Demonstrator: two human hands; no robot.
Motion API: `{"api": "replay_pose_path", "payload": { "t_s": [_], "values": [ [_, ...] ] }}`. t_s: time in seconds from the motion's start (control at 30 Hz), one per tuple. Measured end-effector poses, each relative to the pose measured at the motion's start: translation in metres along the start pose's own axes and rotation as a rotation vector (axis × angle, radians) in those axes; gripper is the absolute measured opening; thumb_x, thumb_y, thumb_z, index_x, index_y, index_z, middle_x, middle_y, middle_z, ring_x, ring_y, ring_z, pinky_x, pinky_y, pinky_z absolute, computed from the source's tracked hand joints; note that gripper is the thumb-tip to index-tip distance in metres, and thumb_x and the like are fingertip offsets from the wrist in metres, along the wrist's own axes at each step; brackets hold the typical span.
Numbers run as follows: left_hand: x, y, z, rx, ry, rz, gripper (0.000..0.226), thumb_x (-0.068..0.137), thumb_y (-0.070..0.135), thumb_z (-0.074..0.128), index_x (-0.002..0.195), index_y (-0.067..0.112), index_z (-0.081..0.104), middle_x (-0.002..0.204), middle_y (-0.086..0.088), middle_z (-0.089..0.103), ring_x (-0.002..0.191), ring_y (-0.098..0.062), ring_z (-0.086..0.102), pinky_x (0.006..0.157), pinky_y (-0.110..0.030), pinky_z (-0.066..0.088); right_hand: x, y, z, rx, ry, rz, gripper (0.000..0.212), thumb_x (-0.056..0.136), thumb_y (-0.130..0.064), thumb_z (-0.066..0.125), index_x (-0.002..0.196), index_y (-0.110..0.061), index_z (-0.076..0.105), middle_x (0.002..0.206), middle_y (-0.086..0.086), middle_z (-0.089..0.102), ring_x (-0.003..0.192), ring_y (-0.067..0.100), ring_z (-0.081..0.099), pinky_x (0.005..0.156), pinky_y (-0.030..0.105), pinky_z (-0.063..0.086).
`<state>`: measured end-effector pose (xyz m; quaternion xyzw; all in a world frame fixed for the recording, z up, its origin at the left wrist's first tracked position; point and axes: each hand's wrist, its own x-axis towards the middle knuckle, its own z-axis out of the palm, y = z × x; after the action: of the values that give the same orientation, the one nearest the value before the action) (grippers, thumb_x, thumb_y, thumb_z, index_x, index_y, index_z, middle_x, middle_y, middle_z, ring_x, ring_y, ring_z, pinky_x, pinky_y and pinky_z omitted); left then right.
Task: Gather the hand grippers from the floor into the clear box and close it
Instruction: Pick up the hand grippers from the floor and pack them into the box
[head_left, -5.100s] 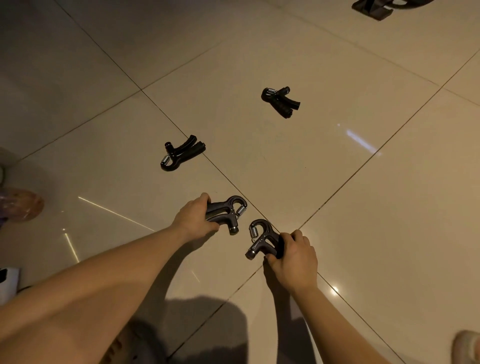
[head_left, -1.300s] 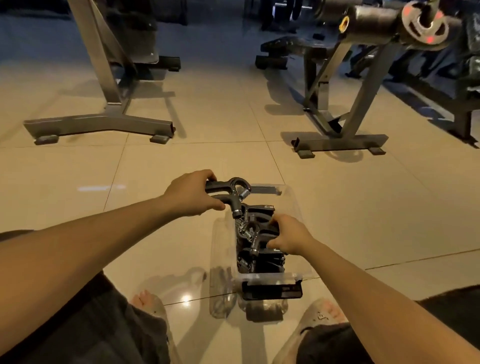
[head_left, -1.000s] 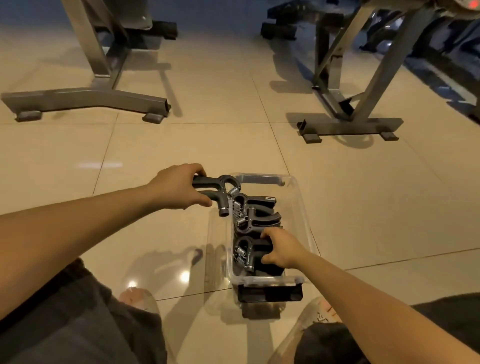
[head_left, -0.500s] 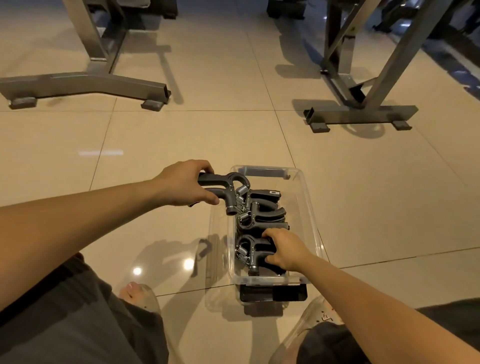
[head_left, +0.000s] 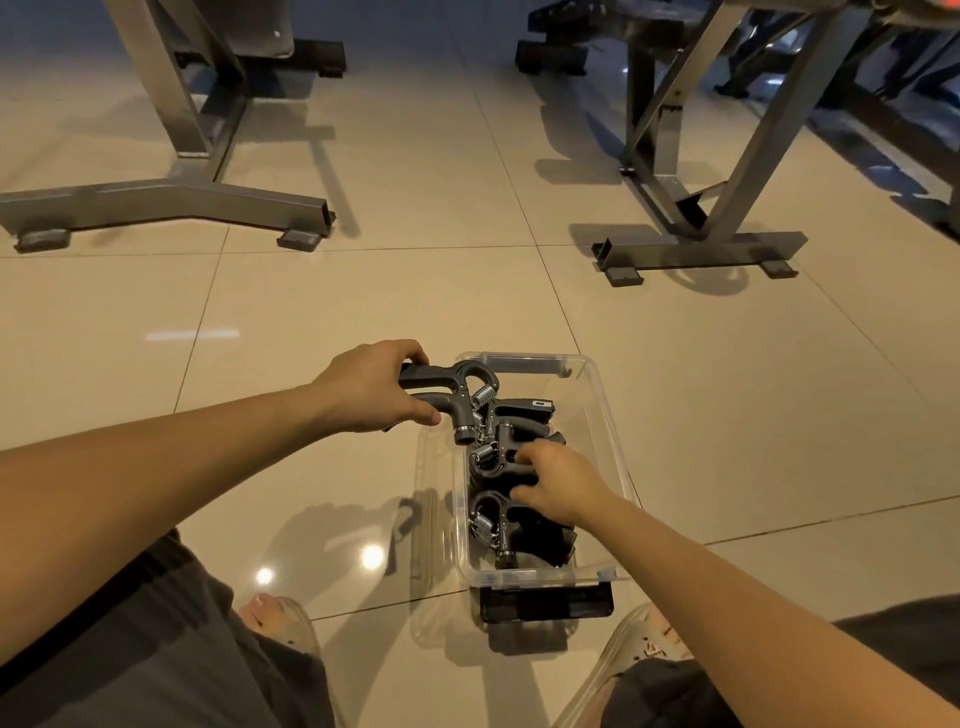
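The clear box (head_left: 609, 415) stands open on the tiled floor in front of me. Three dark grey hand grippers lie inside it: a far one (head_left: 522, 408), a middle one (head_left: 491, 460) and a near one (head_left: 496, 525). My left hand (head_left: 371, 387) grips the handles of another hand gripper (head_left: 452, 387), held level over the box's far left rim. My right hand (head_left: 561, 480) is inside the box, its loosely bent fingers resting on the middle gripper's handle. A black latch (head_left: 545, 603) hangs at the box's near end.
A clear lid (head_left: 426, 525) lies against the box's left side. Grey steel frames of gym equipment stand on the floor at far left (head_left: 166, 202) and far right (head_left: 696, 254). My feet in clear sandals (head_left: 283, 623) flank the box's near end.
My right hand let go of the gripper it laid at the box's near end and moved up to the middle one. My left hand brought its gripper slightly further over the rim.
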<state>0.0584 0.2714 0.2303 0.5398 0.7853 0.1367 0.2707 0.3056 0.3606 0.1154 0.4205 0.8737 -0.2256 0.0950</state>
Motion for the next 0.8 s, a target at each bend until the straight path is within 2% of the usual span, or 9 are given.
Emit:
{"api": "replay_pose_path", "payload": {
  "t_s": [0.07, 0.13, 0.23, 0.3, 0.37, 0.47, 0.57, 0.7, 0.8],
  "values": [
    [0.001, 0.0, 0.0, 0.003, 0.029, 0.0, 0.046, 0.068, 0.049, 0.086, 0.101, 0.034, 0.058, 0.064, 0.006, 0.07, 0.053, -0.011, 0.067, 0.058, -0.027, 0.043, 0.003, -0.011, -0.022, 0.241, 0.07, -0.007, 0.043, 0.085, -0.034, 0.074, 0.121, -0.013, 0.066, 0.115, 0.001, 0.068, 0.104, 0.02, 0.065, 0.09, 0.038, 0.055],
    [0.001, 0.0, 0.0, 0.007, 0.038, 0.01, 0.046, 0.068, 0.05, 0.085, 0.102, 0.034, 0.058, 0.065, 0.007, 0.069, 0.053, -0.011, 0.068, 0.059, -0.027, 0.045, 0.002, -0.025, -0.044, 0.533, 0.108, -0.016, 0.037, 0.087, -0.03, 0.075, 0.119, -0.012, 0.068, 0.108, 0.001, 0.071, 0.098, 0.016, 0.067, 0.086, 0.03, 0.054],
    [0.0, 0.001, 0.002, 0.002, 0.048, 0.031, 0.049, 0.069, 0.05, 0.085, 0.106, 0.032, 0.058, 0.073, 0.009, 0.069, 0.055, -0.012, 0.068, 0.063, -0.029, 0.049, -0.002, -0.044, -0.068, 0.957, 0.114, 0.046, 0.019, 0.094, -0.021, 0.069, 0.108, -0.009, 0.069, 0.101, 0.012, 0.074, 0.086, 0.019, 0.071, 0.077, 0.031, 0.057],
    [-0.001, 0.003, 0.004, -0.017, 0.086, 0.041, 0.05, 0.07, 0.052, 0.083, 0.108, 0.032, 0.057, 0.077, 0.011, 0.068, 0.057, -0.012, 0.068, 0.065, -0.03, 0.051, -0.001, -0.054, -0.076, 1.128, 0.102, 0.105, 0.024, 0.096, -0.024, 0.068, 0.108, -0.005, 0.067, 0.095, 0.017, 0.074, 0.078, 0.023, 0.07, 0.071, 0.035, 0.057],
    [-0.004, 0.006, 0.006, -0.047, 0.123, 0.051, 0.05, 0.072, 0.053, 0.082, 0.108, 0.031, 0.056, 0.077, 0.011, 0.068, 0.056, -0.011, 0.068, 0.066, -0.03, 0.052, -0.001, -0.062, -0.079, 1.244, 0.093, 0.149, 0.03, 0.096, -0.029, 0.067, 0.109, -0.002, 0.066, 0.082, 0.011, 0.07, 0.066, 0.019, 0.065, 0.066, 0.035, 0.055],
    [-0.011, 0.012, 0.01, -0.117, 0.107, 0.095, 0.05, 0.074, 0.054, 0.081, 0.109, 0.03, 0.055, 0.073, 0.007, 0.071, 0.057, -0.009, 0.068, 0.067, -0.032, 0.054, -0.002, -0.072, -0.08, 1.328, 0.11, 0.21, 0.024, 0.099, -0.029, 0.063, 0.102, -0.005, 0.065, 0.062, -0.003, 0.061, 0.047, 0.008, 0.051, 0.051, 0.024, 0.043],
    [-0.02, 0.017, 0.014, -0.184, 0.003, 0.147, 0.049, 0.078, 0.049, 0.081, 0.112, 0.03, 0.053, 0.081, 0.006, 0.071, 0.061, -0.01, 0.07, 0.07, -0.035, 0.057, -0.003, -0.075, -0.082, 1.389, 0.15, 0.247, 0.02, 0.102, -0.021, 0.057, 0.105, -0.004, 0.067, 0.061, -0.001, 0.064, 0.038, 0.005, 0.051, 0.038, 0.019, 0.039],
    [-0.02, 0.016, 0.004, -0.311, -0.153, 0.134, 0.044, 0.081, 0.054, 0.077, 0.113, 0.03, 0.058, 0.087, 0.002, 0.069, 0.076, -0.016, 0.068, 0.07, -0.03, 0.054, -0.003, -0.067, -0.096, 1.249, 0.128, 0.132, 0.024, 0.101, -0.024, 0.059, 0.11, -0.004, 0.07, 0.081, 0.009, 0.072, 0.058, 0.013, 0.065, 0.049, 0.023, 0.049],
    [-0.017, 0.019, -0.008, -0.372, -0.059, 0.107, 0.041, 0.086, 0.055, 0.069, 0.117, 0.03, 0.064, 0.096, 0.002, 0.07, 0.086, -0.016, 0.068, 0.077, -0.03, 0.053, -0.005, -0.062, -0.108, 1.151, 0.103, 0.036, 0.027, 0.094, -0.024, 0.069, 0.109, -0.001, 0.067, 0.091, 0.016, 0.075, 0.075, 0.022, 0.071, 0.067, 0.032, 0.058]
  ]
}}
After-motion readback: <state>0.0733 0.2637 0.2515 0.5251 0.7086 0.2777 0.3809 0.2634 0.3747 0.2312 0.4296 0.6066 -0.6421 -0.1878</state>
